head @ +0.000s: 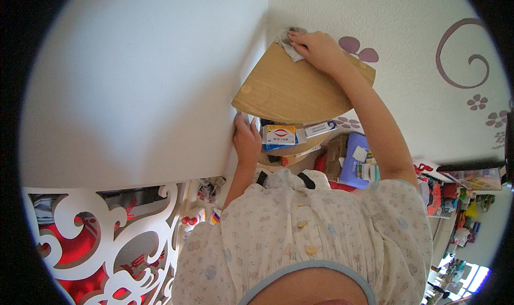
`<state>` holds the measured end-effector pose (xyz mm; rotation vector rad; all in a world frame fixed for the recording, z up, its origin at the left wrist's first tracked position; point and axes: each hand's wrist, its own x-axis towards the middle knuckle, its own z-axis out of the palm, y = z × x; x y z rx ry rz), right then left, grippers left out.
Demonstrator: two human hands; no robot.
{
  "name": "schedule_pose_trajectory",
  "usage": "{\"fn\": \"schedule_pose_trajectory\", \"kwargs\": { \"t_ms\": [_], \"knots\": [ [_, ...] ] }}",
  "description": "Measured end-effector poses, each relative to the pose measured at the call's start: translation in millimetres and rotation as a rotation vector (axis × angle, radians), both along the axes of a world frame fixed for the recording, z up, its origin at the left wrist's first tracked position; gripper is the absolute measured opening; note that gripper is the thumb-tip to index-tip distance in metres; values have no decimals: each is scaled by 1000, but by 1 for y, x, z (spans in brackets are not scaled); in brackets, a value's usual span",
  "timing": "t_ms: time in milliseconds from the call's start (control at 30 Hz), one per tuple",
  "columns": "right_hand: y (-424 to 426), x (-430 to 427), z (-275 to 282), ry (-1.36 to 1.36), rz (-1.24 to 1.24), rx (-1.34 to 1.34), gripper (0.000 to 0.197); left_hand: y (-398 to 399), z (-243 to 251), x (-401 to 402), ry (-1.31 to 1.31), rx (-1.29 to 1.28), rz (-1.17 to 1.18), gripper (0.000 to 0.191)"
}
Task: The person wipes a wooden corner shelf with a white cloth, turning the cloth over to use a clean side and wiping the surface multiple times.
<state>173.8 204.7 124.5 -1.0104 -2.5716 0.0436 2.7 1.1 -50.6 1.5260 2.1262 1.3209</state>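
Note:
My right hand (320, 51) holds a crumpled whitish cloth or wipe (295, 56) with grey smudges. It presses the cloth onto the back corner of a wooden fan-shaped corner shelf (297, 90), where two walls meet. My right forearm crosses above the shelf's right side. Below the shelf's left front corner is my left hand (247, 138), thumb and fingers raised beside the left wall; whether it grips anything is hard to see. Close to it, on the tier below, lie a yellow-and-white box (281, 135) with a red mark and a slim white-and-blue box (321, 128).
A white wall (132, 84) borders the shelf on the left, above a white scrollwork panel (104, 244). Purple flower decorations (358, 50) mark the right wall. Lower right stand a brown box (336, 157) and a violet-blue case (353, 162) with small items on it.

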Motion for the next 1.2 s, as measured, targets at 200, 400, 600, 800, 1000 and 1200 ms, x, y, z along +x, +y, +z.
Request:
{"fn": "schedule_pose_trajectory", "kwargs": {
  "t_ms": [200, 400, 600, 800, 1000, 1200],
  "knots": [
    [7, 0, -5, 134, 88, 92, 30, 2, -1, 0, 58, 68, -9, 43],
    [7, -5, 3, -16, 13, -40, 29, 4, -5, 0, 86, 73, -8, 43],
    [4, -7, 1, -7, -17, -30, 29, 2, 1, 1, 116, 115, -4, 41],
    [8, -6, 3, -27, 18, -19, 29, 5, -8, 0, 194, 182, 15, 45],
    [3, -14, 12, -60, -16, -101, 28, 6, -11, -2, 216, 191, 21, 43],
    [-5, -33, -4, 113, 156, -25, 24, 5, -3, 0, 127, 95, 15, 42]
  ]
}}
